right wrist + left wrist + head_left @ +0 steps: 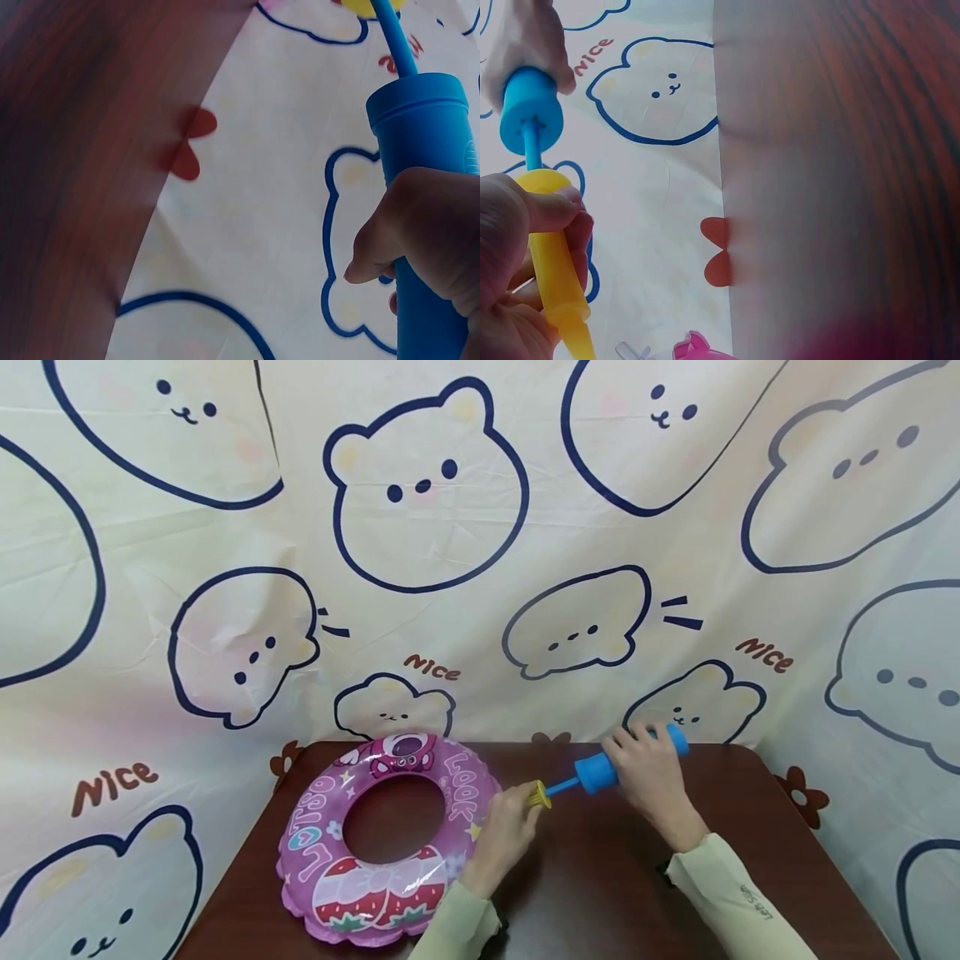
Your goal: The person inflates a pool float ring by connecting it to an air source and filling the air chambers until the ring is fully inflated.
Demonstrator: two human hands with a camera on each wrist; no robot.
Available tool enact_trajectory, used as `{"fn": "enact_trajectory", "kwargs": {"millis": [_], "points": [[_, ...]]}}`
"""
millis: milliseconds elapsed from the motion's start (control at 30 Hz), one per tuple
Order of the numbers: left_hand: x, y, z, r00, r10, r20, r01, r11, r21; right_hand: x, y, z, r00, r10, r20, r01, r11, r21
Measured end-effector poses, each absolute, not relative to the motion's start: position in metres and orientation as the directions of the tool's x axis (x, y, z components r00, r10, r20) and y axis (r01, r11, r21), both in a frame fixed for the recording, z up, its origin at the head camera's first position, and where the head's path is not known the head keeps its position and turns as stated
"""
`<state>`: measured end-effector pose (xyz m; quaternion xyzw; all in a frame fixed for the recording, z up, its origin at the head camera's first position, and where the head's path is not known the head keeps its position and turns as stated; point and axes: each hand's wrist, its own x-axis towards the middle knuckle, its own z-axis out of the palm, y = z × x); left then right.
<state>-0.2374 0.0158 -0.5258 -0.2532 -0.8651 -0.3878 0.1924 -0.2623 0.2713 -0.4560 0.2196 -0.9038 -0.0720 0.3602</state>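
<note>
A hand air pump with a blue barrel (596, 774) and a yellow nozzle end (551, 262) is held above the table between both hands. My left hand (504, 837) grips the yellow end, thumb across it in the left wrist view. Around the blue barrel curl the fingers of my right hand (647, 772). A length of thin blue rod (396, 37) shows between the two parts. To the left lies an inflated pink swim ring (378, 902) with strawberries and letters on it; my left hand and forearm overlap its right side in the head view.
The dark brown wooden table (600, 893) runs back to a cream cloth (427, 552) printed with bear outlines, which hangs behind and at both sides. In the left wrist view, a small clear valve (634, 351) sticks up near the ring's edge.
</note>
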Motion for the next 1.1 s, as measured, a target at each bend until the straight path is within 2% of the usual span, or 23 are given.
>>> {"fn": "enact_trajectory", "kwargs": {"millis": [167, 567, 867, 1100], "points": [[-0.237, 0.015, -0.525, -0.803, 0.278, 0.527, 0.578, 0.58, 0.574, -0.262, 0.251, -0.464, -0.657, -0.453, 0.602, -0.345, 0.891, 0.294], [-0.238, 0.013, -0.527, -0.769, 0.289, 0.57, 0.617, 0.567, 0.545, -0.262, 0.228, -0.478, -0.626, -0.485, 0.61, -0.394, 0.872, 0.289], [-0.242, 0.014, -0.528, -0.738, 0.312, 0.599, 0.659, 0.523, 0.54, -0.262, 0.275, -0.46, -0.64, -0.446, 0.626, -0.377, 0.892, 0.249], [-0.242, 0.01, -0.528, -0.745, 0.309, 0.591, 0.649, 0.539, 0.537, -0.265, 0.312, -0.444, -0.639, -0.428, 0.639, -0.373, 0.899, 0.23]]}}
